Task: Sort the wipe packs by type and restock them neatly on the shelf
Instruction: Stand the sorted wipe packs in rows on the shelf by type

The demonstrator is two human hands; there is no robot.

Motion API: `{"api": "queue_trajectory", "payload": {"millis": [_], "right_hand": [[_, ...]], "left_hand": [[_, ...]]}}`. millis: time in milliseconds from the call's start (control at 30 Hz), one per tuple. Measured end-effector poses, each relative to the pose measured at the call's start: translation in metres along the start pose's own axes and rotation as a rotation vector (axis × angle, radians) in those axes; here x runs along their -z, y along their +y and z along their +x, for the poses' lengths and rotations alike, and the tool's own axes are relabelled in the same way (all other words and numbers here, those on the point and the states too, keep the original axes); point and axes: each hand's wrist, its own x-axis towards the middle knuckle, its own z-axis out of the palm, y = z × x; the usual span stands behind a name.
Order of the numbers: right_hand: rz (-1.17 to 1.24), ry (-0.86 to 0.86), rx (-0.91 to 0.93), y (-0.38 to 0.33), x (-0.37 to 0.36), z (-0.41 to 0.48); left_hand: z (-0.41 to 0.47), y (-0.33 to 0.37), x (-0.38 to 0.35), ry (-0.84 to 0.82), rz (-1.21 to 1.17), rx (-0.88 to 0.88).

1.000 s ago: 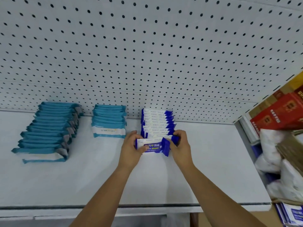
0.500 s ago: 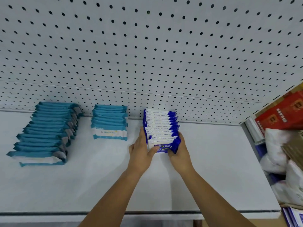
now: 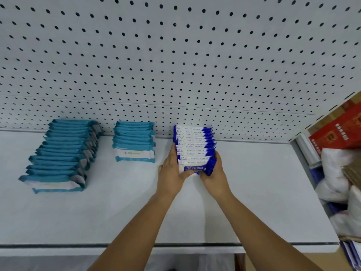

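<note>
A row of blue and white wipe packs (image 3: 193, 145) stands on the white shelf (image 3: 254, 192), running back to the pegboard. My left hand (image 3: 171, 177) lies flat against the row's left side, with its thumb across the front pack (image 3: 195, 168). My right hand (image 3: 215, 178) cups the right end of that front pack, which leans against the row. Two rows of teal wipe packs stand to the left: a long one (image 3: 58, 157) and a shorter one (image 3: 134, 142).
White pegboard (image 3: 175, 65) forms the back wall. At the right end of the shelf are red cartons (image 3: 338, 132) and white bagged goods (image 3: 340, 173). The shelf's front edge (image 3: 58, 246) runs along the bottom. More blue packs (image 3: 351, 253) show at the lower right.
Both hands carried the front blue and white pack back and set it against the row. The left hand's fingers then stretched along the row's left side.
</note>
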Motion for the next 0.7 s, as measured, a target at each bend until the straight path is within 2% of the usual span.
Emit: {"api": "queue_trajectory", "payload": {"millis": [100, 200, 333, 433, 500, 600, 700], "right_hand": [[0.013, 0.008, -0.039, -0.008, 0.007, -0.011], [-0.01, 0.018, -0.097, -0.008, 0.017, -0.033], [-0.028, 0.058, -0.075, 0.003, 0.039, -0.072], [0.046, 0.076, -0.056, 0.009, 0.061, -0.106], [0.103, 0.078, -0.044, 0.014, 0.078, -0.136], [0.147, 0.105, -0.002, 0.031, 0.11, -0.189], [0.169, 0.136, 0.021, 0.057, 0.153, -0.246]], "left_hand": [[-0.007, 0.0, 0.004, -0.022, -0.147, 0.083], [-0.025, 0.004, 0.007, -0.013, -0.159, 0.146], [-0.059, 0.022, 0.009, 0.066, -0.15, 0.149], [-0.096, 0.04, 0.01, 0.151, -0.18, 0.116], [-0.125, 0.057, 0.003, 0.113, -0.214, 0.09], [-0.179, 0.089, -0.021, -0.046, -0.226, 0.111], [-0.239, 0.11, -0.06, -0.153, -0.257, 0.051]]}}
